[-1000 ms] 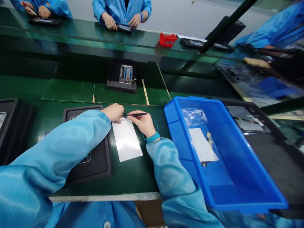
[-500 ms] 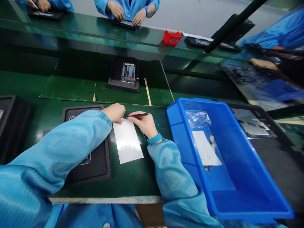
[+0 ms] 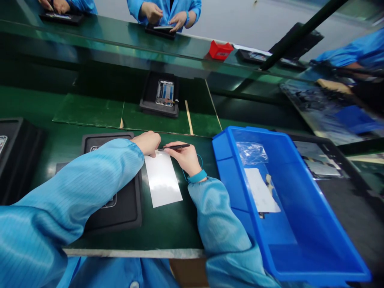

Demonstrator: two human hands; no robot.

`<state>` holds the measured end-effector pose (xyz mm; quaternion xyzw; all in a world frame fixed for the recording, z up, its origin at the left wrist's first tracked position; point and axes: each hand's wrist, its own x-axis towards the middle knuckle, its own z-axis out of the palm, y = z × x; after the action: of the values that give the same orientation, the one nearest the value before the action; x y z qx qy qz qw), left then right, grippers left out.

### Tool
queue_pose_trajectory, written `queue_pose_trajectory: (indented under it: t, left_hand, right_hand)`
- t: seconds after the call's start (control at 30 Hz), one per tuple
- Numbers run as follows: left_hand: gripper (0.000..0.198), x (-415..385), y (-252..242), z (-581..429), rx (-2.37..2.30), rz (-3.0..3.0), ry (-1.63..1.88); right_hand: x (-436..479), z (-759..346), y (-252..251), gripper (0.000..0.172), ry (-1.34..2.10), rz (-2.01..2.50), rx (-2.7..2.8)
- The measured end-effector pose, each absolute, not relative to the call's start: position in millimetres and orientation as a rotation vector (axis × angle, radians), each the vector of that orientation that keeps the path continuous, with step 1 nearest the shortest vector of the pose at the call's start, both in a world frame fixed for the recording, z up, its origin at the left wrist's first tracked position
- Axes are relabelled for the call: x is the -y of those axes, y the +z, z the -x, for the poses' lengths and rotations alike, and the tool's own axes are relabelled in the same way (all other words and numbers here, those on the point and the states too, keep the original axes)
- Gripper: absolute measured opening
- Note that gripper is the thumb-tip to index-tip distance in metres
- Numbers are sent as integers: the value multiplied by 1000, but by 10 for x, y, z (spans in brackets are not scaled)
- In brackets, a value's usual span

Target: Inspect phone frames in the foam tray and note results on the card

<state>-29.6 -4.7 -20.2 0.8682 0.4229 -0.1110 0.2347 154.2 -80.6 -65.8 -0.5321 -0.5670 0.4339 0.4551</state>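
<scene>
A glossy white sheet (image 3: 164, 182) lies on the green table in front of me. My left hand (image 3: 148, 143) is closed at its top left corner, fingers bent down onto the edge; the fingertips are partly hidden. My right hand (image 3: 185, 157), with a blue wrist strap, grips a slim black tool (image 3: 180, 147) like a pen. The tool's thin tip points left to the sheet's top edge, close to my left fingers. Beneath my left sleeve is a black tray (image 3: 127, 208) with phone frames (image 3: 111, 202) in it, mostly covered by the arm.
Right of my hands stands a blue bin (image 3: 223, 160) with a clear plastic bag (image 3: 251, 153) and white paper (image 3: 260, 190) inside. Ahead, a black tray (image 3: 147, 100) holds an opened phone (image 3: 165, 93). Black trays (image 3: 18, 160) are stacked left. Co-workers' hands (image 3: 179, 20) work across the bench.
My hands keep their places at the sheet's top edge; the whole view has shifted slightly. Across the bench, a co-worker's hands have lifted one side of a flat piece from its tray.
</scene>
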Motion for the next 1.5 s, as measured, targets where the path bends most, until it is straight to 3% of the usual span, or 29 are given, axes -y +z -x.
queue_pose_trajectory:
  t: [0.6, 0.87, 1.07, 1.5]
  left_hand:
    - [26, 71, -128, 272, -1165, -2375, -340]
    - [43, 387, 392, 582, -1066, -2411, -103]
    - [29, 775, 679, 1108, -1023, -1992, 232]
    - [18, 1195, 653, 1674, -1110, -1825, 444]
  right_hand:
    - [855, -1532, -670, 29, 1058, 1317, 1267]
    - [1164, -1469, -327, 29, 1007, 1282, 1138]
    - [1475, -1180, -31, 23, 1017, 1210, 1211]
    - [1696, -602, 132, 19, 1135, 1080, 1163]
